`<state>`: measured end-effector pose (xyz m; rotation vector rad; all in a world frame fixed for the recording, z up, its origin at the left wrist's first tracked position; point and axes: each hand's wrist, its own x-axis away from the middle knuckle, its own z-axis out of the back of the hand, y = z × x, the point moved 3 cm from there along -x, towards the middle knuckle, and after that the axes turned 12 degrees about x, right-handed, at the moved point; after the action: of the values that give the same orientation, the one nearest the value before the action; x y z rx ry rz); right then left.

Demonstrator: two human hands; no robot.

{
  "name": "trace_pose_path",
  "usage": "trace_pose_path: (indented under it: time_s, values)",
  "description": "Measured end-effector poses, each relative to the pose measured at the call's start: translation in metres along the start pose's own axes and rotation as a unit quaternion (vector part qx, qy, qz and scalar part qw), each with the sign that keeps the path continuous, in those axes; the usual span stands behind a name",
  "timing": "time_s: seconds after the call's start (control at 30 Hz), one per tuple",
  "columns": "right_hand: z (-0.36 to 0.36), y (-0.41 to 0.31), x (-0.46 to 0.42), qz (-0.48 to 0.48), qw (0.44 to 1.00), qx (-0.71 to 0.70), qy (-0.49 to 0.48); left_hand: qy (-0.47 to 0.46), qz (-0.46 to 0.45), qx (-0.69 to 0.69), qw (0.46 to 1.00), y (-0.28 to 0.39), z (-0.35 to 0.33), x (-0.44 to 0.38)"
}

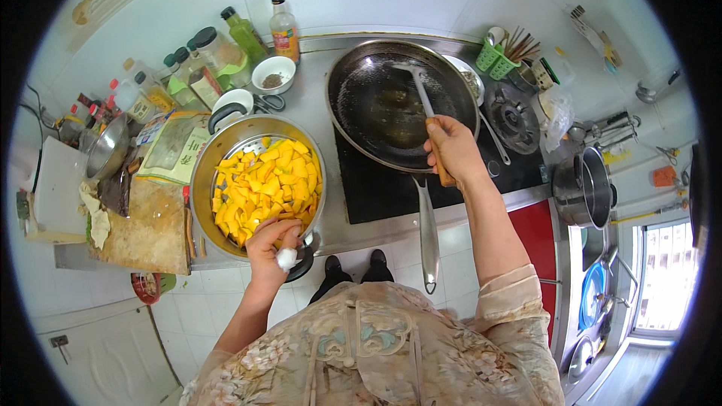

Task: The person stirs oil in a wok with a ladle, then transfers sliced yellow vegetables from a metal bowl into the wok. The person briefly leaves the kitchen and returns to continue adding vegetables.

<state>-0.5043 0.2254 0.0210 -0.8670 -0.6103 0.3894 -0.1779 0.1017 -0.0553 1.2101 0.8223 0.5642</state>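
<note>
My right hand grips the wooden handle of a metal spatula. The spatula's blade lies inside a dark wok, where a little oil pools in the middle. Curled fingers of my left hand hold a small white wad, perhaps tissue. That hand is at the near rim of a two-handled steel pot, close to the yellow chunks, probably pumpkin, inside it. The wok sits on a black cooktop, its long steel handle pointing towards me.
Left of the pot lies a wooden cutting board. Behind it are scissors, a white bowl of dark spice and several bottles. On the right are a white plate, a ladle, a gas burner and a deep pot.
</note>
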Motion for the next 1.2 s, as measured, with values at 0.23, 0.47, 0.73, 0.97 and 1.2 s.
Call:
trace_pose_path:
  time_s: [0.23, 0.47, 0.73, 0.97, 1.2]
  values:
    - [-0.009, 0.013, -0.001, -0.028, 0.999, -0.014, -0.042, -0.007, -0.015, 0.009, 1.0, -0.001, -0.004, -0.002]
    - [-0.022, 0.002, -0.014, -0.023, 0.999, -0.027, -0.017, -0.006, 0.025, 0.025, 0.999, -0.003, 0.001, 0.0]
    - [-0.028, -0.005, -0.02, -0.023, 0.989, -0.148, 0.01, -0.004, 0.025, 0.014, 1.0, -0.002, 0.006, 0.0]
    - [-0.036, -0.016, -0.025, -0.02, 0.972, -0.228, 0.056, -0.009, 0.013, 0.007, 1.0, -0.003, 0.006, 0.0]
    - [-0.042, -0.025, -0.023, -0.029, 0.947, -0.312, 0.074, -0.013, 0.018, 0.012, 1.0, -0.003, 0.01, 0.002]
